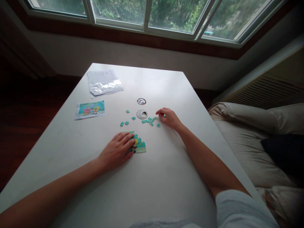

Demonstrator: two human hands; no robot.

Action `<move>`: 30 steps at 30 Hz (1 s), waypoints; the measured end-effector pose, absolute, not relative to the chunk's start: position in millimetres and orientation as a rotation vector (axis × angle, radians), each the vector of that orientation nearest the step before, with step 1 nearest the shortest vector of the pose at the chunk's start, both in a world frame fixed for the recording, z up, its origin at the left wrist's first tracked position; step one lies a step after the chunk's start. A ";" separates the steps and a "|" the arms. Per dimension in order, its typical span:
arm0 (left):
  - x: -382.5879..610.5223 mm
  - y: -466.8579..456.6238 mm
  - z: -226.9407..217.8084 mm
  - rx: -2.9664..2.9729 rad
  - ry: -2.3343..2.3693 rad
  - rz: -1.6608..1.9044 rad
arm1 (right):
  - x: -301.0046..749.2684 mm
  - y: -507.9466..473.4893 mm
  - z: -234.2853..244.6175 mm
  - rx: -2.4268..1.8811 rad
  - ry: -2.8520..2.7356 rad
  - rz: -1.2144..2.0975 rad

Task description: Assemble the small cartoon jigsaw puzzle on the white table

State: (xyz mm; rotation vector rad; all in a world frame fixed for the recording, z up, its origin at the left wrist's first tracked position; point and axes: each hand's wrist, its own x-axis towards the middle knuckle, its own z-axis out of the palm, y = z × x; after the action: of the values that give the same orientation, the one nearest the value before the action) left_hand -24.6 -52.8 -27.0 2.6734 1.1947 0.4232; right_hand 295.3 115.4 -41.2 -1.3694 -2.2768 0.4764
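Observation:
A partly assembled jigsaw puzzle (141,148), with a yellow cartoon figure on a turquoise ground, lies on the white table. My left hand (117,147) rests flat on its left side, fingers spread, hiding much of it. Beyond the puzzle, my right hand (169,118) hovers low at the right end of a cluster of loose turquoise puzzle pieces (150,121). Its fingers are loosely bent and apart, and no piece shows between them. A bit of turquoise peeks out by its knuckles. One single puzzle piece (158,125) lies just below that hand, and several others (126,123) lie to the left.
A picture card (92,109) with cartoon figures lies at the left of the table (152,190). Behind it is a clear plastic bag with paper (104,83). Two round grommets (142,114) are set in the tabletop. A beige sofa (249,136) stands at the right.

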 end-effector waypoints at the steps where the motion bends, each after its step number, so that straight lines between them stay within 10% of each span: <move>1: -24.8 -52.9 -27.3 2.672 1.192 0.429 | 296.8 115.3 -38.6 -1.384 -2.276 0.479; 30: -23.6 -51.9 -26.2 2.667 1.183 0.458 | 285.2 93.9 -11.4 -1.350 -2.617 0.806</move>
State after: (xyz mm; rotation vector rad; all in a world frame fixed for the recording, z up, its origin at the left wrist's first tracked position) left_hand -23.6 -51.9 -26.2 2.6673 1.1834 0.4577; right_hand 285.2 93.9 -11.4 -1.3500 -2.6173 0.8057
